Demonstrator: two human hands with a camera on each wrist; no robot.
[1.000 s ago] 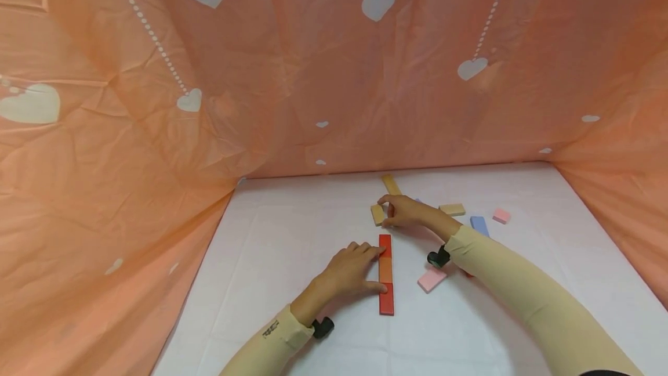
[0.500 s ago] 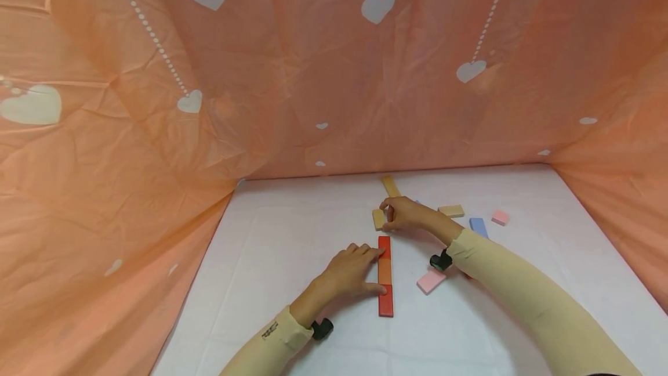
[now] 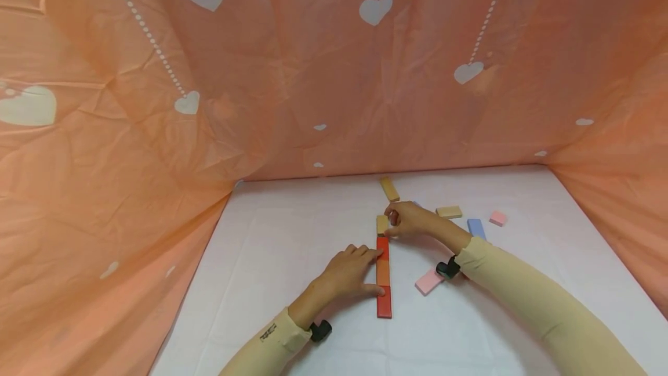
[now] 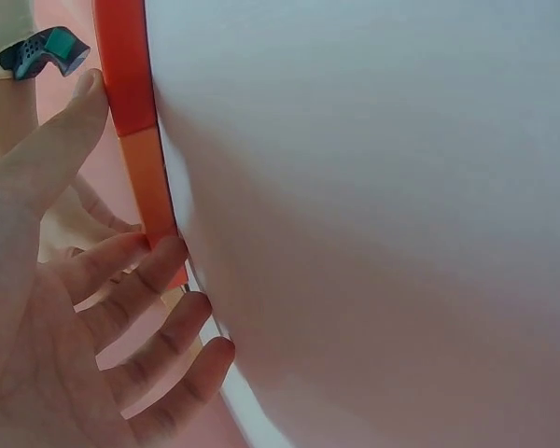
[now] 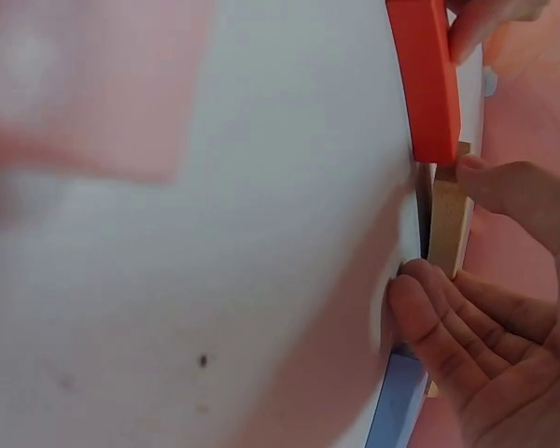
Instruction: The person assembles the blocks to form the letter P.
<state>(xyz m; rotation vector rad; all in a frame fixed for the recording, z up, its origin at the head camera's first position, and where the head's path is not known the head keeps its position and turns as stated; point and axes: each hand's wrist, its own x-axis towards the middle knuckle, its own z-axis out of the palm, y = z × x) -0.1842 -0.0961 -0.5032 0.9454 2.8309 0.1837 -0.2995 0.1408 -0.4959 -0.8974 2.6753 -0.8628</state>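
Since the earlier frames the right hand (image 3: pixel 412 222) has drawn the small tan block (image 3: pixel 382 224) nearer along the worktop (image 3: pixel 292 237), from a spot apart from the row to just at its far end; the left hand (image 3: pixel 347 271) has stayed put. The tan block now lies right at the far tip of the row of red and orange blocks (image 3: pixel 384 276), touching or nearly so, pinched between the right thumb and fingertips (image 5: pixel 420 289), as the right wrist view shows. The left hand rests beside the row on its left, fingers spread and fairly straight, the fingertips (image 4: pixel 168 254) and thumb touching the row's edge. Off to the right lie a pink block (image 3: pixel 430 281), a blue block (image 3: pixel 476 228), another tan block (image 3: pixel 449 212) and a small pink block (image 3: pixel 498 218); a further tan block (image 3: pixel 389 188) lies beyond. A small dark marking on the left sleeve (image 3: pixel 268 332) is too small to read.
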